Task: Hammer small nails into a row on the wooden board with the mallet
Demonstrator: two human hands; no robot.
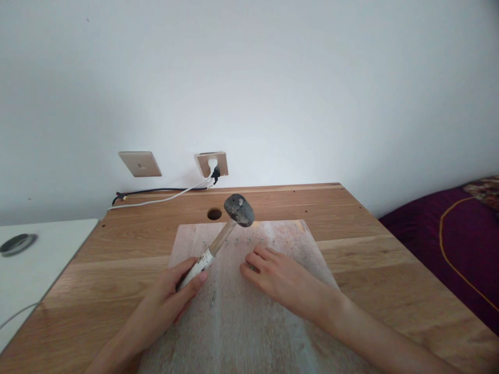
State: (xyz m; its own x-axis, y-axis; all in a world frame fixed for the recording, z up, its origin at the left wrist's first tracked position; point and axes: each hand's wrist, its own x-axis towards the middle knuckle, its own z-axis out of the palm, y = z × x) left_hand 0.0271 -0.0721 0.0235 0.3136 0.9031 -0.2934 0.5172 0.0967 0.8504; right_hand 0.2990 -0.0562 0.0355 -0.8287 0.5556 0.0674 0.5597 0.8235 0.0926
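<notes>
My left hand (177,291) is wrapped round the white-covered grip of a rubber mallet (221,239). The dark, scuffed mallet head points up and away, above the far part of a pale wooden board (249,332). Over the board's right half, my right hand (276,272) is curled with thumb and fingers close together; what lies between them is too small to make out. A row of small nails or screws (249,241) runs across the board beyond my fingers. Near my left thumb lies a small loose metal piece (212,298), perhaps a nail.
The board rests on a wooden table (390,280) with a round cable hole (214,213). White and black cables (163,199) run along the back edge to a wall socket (212,164). A white desk (35,275) stands left; purple fabric (432,234) lies right.
</notes>
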